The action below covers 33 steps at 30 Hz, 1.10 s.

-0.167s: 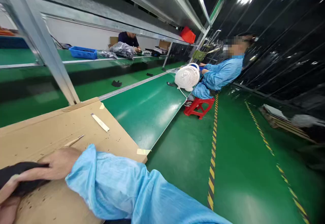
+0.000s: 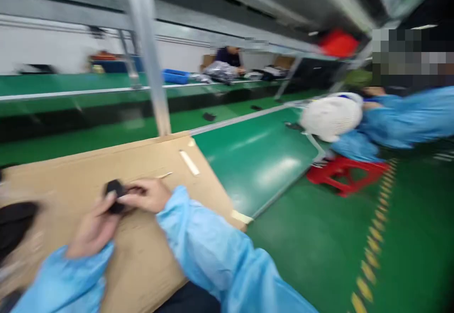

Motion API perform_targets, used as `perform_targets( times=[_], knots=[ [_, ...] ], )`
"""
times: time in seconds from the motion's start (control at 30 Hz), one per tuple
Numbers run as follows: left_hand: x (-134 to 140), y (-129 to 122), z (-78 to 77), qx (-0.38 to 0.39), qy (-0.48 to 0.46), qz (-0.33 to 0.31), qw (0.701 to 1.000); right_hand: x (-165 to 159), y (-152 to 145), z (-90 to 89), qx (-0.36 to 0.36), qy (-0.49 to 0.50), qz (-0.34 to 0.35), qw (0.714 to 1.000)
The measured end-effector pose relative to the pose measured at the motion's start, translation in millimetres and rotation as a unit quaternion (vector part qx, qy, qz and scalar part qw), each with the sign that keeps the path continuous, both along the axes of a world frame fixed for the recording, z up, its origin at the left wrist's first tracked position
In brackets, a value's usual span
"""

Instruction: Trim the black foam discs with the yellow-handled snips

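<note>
A small black part, its exact kind blurred, is held above the cardboard sheet. My left hand grips it from the left, with the thumb on its face. From the right, the fingers of my right hand pinch the part's edge. Just beyond my right hand, a thin pointed tool lies on the cardboard. A white-handled strip like a cutter rests farther up the sheet. At the far left lies a black piece beside clear plastic film.
A metal post rises behind the cardboard. To the right stand a white fan, a red stool and a co-worker in a blue sleeve. Another person sits beyond a blue bin.
My view has swung left, so the scene shifts rightward. Both hands and the black part now show more fully, and my left sleeve has come into view.
</note>
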<state>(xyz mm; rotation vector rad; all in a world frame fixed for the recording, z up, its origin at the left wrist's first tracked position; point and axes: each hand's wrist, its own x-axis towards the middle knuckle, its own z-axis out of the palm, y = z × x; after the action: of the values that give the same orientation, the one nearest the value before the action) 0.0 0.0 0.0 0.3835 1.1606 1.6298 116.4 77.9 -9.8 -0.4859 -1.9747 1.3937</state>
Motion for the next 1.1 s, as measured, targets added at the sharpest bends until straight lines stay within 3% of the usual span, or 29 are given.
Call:
perform_targets(
  times=[0.1,0.27,0.53,0.6,0.67,0.73,0.83,0.93,1.1],
  knots=[
    [0.2,0.9,-2.4,0.038,-0.042,-0.026,0.998,0.1,-1.5,6.3,0.027,0.038,0.046,0.998],
    [-8.1,10.8,-15.0,0.066,-0.038,-0.038,0.996,0.5,18.7,2.1,0.130,0.063,0.005,0.989],
    [-4.8,6.3,-14.4,0.082,-0.024,-0.069,0.994,3.6,17.3,3.2,0.237,0.071,-0.038,0.968],
    [-4.6,8.1,-16.6,0.072,-0.005,-0.065,0.995,3.2,17.4,2.9,0.247,0.069,-0.041,0.966],
    [-4.2,10.7,-20.1,0.079,0.055,-0.017,0.995,3.1,18.3,1.8,0.243,0.060,-0.053,0.967],
    [-4.1,13.7,-24.3,0.109,0.151,0.082,0.979,3.1,20.1,-0.2,0.188,0.041,-0.059,0.980],
    [-3.9,16.7,-29.4,0.138,0.257,0.198,0.936,2.3,23.7,-3.7,0.006,0.004,-0.022,1.000],
    [-2.0,16.4,-31.4,0.142,0.290,0.198,0.925,0.6,27.5,-7.1,-0.114,-0.006,0.013,0.993],
    [1.4,15.2,-31.9,0.158,0.308,0.162,0.924,-1.9,34.7,-13.0,-0.206,0.016,-0.010,0.978]
  ],
)
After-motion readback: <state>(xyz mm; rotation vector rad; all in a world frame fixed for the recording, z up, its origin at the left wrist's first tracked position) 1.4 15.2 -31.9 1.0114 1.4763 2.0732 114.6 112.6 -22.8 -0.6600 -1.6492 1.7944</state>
